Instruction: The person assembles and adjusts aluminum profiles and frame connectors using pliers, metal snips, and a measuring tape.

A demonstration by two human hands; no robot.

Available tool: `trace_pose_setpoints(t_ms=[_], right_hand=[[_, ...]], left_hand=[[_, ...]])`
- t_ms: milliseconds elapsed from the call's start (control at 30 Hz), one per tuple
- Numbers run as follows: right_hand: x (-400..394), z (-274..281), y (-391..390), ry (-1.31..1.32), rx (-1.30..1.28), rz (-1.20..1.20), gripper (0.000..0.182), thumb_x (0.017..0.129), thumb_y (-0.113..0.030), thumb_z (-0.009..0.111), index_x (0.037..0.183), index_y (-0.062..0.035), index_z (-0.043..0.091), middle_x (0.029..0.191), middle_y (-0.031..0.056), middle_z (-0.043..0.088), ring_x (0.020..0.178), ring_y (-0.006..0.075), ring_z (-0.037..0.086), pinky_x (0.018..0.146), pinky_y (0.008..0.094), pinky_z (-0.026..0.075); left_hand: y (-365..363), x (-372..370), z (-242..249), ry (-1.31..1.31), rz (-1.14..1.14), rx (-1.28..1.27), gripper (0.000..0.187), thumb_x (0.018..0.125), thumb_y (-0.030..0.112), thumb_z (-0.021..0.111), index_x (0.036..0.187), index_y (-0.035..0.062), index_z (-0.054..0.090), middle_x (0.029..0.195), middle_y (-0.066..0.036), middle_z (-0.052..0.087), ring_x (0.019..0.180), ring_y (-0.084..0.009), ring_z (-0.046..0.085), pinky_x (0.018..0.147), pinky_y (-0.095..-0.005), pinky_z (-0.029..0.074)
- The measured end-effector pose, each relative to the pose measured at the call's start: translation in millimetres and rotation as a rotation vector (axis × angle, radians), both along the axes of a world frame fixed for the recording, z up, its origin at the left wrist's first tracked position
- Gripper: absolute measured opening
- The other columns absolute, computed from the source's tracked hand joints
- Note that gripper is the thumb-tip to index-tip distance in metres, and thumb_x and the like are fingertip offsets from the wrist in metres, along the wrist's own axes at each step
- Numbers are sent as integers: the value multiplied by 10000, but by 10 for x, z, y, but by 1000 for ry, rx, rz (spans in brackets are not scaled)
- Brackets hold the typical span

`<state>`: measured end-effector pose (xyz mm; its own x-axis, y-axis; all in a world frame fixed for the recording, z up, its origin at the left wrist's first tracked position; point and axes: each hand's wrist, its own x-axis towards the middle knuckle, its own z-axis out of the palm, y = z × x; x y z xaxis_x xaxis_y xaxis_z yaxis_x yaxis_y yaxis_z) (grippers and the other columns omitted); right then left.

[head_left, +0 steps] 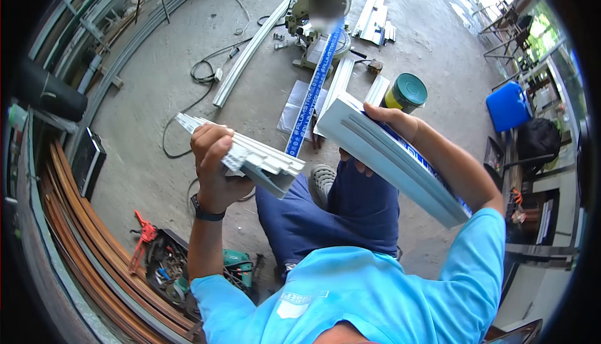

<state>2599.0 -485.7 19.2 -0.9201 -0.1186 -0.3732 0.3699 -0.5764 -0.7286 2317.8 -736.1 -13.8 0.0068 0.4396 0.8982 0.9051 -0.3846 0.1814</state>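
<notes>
My left hand [211, 159] is wrapped round a short bundle of aluminium profiles [266, 164], their cut ends pointing toward my lap. My right hand [395, 123] grips a wider white aluminium profile [388, 159], thumb on its upper edge and fingertips beneath; blue printed film runs along one side. The two pieces are held apart, above my knees. Between them and beyond, a long blue-filmed aluminium bar [313, 103] reaches from the miter saw [319, 6] toward me. Part of the saw is blurred.
A green-lidded bucket [410, 87], more white profiles [374, 15] and a long profile [250, 56] are on the concrete floor. A cable [203, 68] loops at left. Brown bars [81, 225], a red clamp [144, 234] and a green power tool [238, 266] lie lower left. A blue jug [508, 106] stands right.
</notes>
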Motion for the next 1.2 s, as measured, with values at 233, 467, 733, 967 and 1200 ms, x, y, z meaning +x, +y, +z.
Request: trace_pose_setpoints(t_ms=[233,467,733,967,1200], right_hand=[[-209,259,42,-210,79,111,837,994,-679,448,1425,36,512,1169,308,657,954,370,750,762,519,649],[-308,190,60,-216,194,163,836,991,-689,449,1457,3,493,1261,294,607,1036,349,715,829,499,625],[-402,165,114,-238,352,237,837,987,-701,451,1494,-35,470,1366,277,551,1129,326,675,906,476,598],[-470,136,180,-279,519,311,841,984,-711,452,1526,-68,451,1458,262,501,1211,306,641,973,457,573],[-469,137,231,-334,630,373,849,986,-715,444,1563,-93,407,1547,254,423,1293,308,595,1025,458,558]], left_hand=[[8,-18,-193,-90,-78,-77,971,662,343,974,1410,115,398,1208,-140,535,1099,-316,547,927,-481,474],[-76,-30,-139,-94,-75,-249,1021,612,357,992,1426,101,430,1152,-155,613,1031,-308,631,889,-448,521],[1,80,-113,-888,-576,-907,990,811,610,784,1503,18,397,1154,-116,667,1048,-209,654,889,-354,544],[150,351,-450,-1541,-924,-1082,899,932,734,541,1387,-39,501,952,-126,642,769,-200,680,659,-319,584],[184,516,-558,-1669,-947,-1116,881,930,779,475,1335,0,550,915,-133,641,714,-245,698,597,-370,599]])
